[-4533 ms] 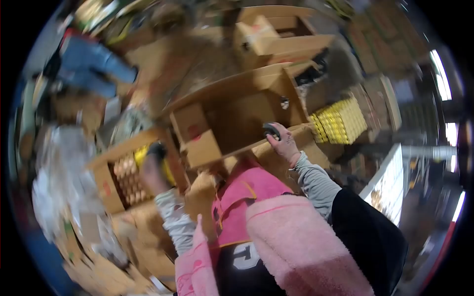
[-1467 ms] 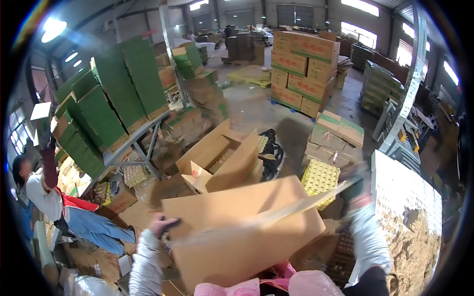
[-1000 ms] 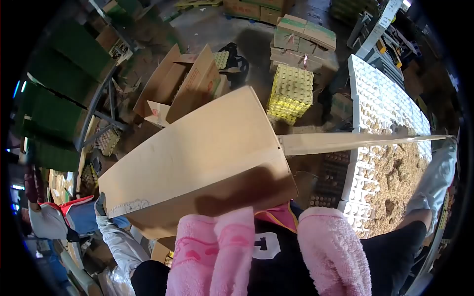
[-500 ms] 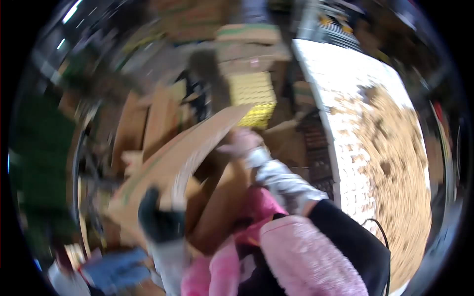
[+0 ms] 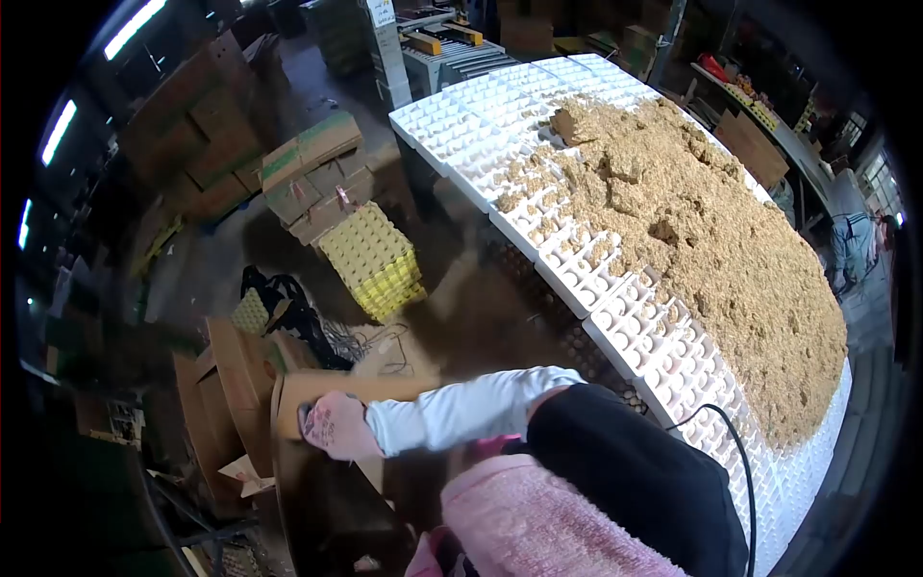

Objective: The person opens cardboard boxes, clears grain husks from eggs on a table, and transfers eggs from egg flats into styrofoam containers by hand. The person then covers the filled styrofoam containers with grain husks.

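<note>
My right hand (image 5: 338, 425), in a pale pink glove under a light oversleeve, grips the upper edge of an open cardboard box (image 5: 409, 387) low in the view. Its fingers curl over the corner of that edge, the tips partly hidden. The inside of the box is dark. My left hand is out of view. A pink fluffy garment covers my front and hides part of the box's near side.
Other cardboard boxes (image 5: 240, 385) stand just left. Stacked yellow egg trays (image 5: 370, 255) sit on the floor ahead, near closed cartons (image 5: 312, 168). On the right, white trays (image 5: 625, 332) hold heaped brown crumbly material (image 5: 711, 260). A black cable (image 5: 745, 462) hangs nearby.
My view has swung to the right. The cardboard box now sits lower, with my right hand at its edge further left in view. My left hand, dark-gloved on the cardboard before, has left the view.
</note>
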Available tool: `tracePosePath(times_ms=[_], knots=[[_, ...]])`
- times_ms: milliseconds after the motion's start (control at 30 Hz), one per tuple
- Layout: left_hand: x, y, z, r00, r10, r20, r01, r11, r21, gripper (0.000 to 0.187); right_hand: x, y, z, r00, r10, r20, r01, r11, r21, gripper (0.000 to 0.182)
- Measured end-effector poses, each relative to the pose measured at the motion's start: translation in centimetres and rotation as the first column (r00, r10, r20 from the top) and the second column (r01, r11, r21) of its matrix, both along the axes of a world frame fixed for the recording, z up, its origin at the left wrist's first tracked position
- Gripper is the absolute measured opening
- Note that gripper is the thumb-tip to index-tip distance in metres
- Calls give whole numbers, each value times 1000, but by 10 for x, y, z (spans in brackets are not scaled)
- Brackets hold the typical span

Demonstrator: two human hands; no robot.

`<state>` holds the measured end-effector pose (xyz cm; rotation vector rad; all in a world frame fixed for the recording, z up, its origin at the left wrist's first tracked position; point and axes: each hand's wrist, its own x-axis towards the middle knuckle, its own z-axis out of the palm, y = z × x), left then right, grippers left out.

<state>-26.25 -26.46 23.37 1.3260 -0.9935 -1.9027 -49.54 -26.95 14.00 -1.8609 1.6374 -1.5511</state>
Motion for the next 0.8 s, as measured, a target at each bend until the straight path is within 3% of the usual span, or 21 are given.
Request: tracePosePath(times_ms=[33,100,200,233,267,300,367,400,433,467,500,533,567,600,633,700,733,767,800], knots=[[4,-7,-13,998,-34,55,35,999,-9,46,-7,26,46,975,5,-223,3,999,33,7],[17,-22,-38,983,-93,160,100,994,-35,45,-13,64,112,786,27,-617,38,995,92,10],[55,-50,-69,940,-136,314,172,981,-90,44,-68,45,111,860,-191,-473,279,952,123,28],[72,-61,-78,921,-136,366,186,977,-106,44,-97,54,127,981,-172,-90,191,939,284,33],[93,-72,-87,899,-132,417,203,971,-130,43,-116,70,127,975,-196,106,144,918,369,39],[118,-81,-94,872,-127,472,223,963,-153,43,-135,85,128,923,-246,295,100,896,433,46],[177,-99,-103,808,-122,577,304,925,-230,43,-165,109,45,837,-430,339,277,866,415,40],[212,-105,-110,773,-125,622,377,879,-292,42,-159,140,53,722,-442,533,259,886,385,38],[252,-111,-114,720,-129,682,493,787,-371,42,-161,165,59,687,-688,233,444,652,615,28],[289,-106,-116,650,-139,747,621,665,-416,42,-168,193,27,749,-627,216,447,718,534,25],[263,-76,-75,471,8,882,660,661,-358,47,-176,220,-4,804,-562,191,439,779,447,21],[218,-49,-22,252,-25,967,861,463,-213,53,-183,248,-34,853,-497,160,419,834,358,19],[203,-31,-6,149,-47,988,937,327,-126,56,-184,263,-50,301,-506,808,226,861,456,22],[179,-16,11,229,-176,957,959,211,-191,55,-191,275,-63,-173,-570,803,141,793,593,26],[158,-3,24,296,-306,905,955,94,-281,53,-195,301,-104,235,-649,724,284,758,587,27],[142,23,14,196,-584,788,980,106,-166,48,-184,292,-88,-115,-502,857,284,810,513,31],[126,27,20,142,-533,834,988,21,-155,46,-193,283,-74,24,-576,817,410,751,517,33],[109,29,33,84,-480,873,989,-68,-132,44,-211,257,-59,267,-629,730,702,646,300,33],[93,27,46,26,-416,909,982,-159,-101,42,-210,227,-3,399,-719,568,752,612,246,35]])
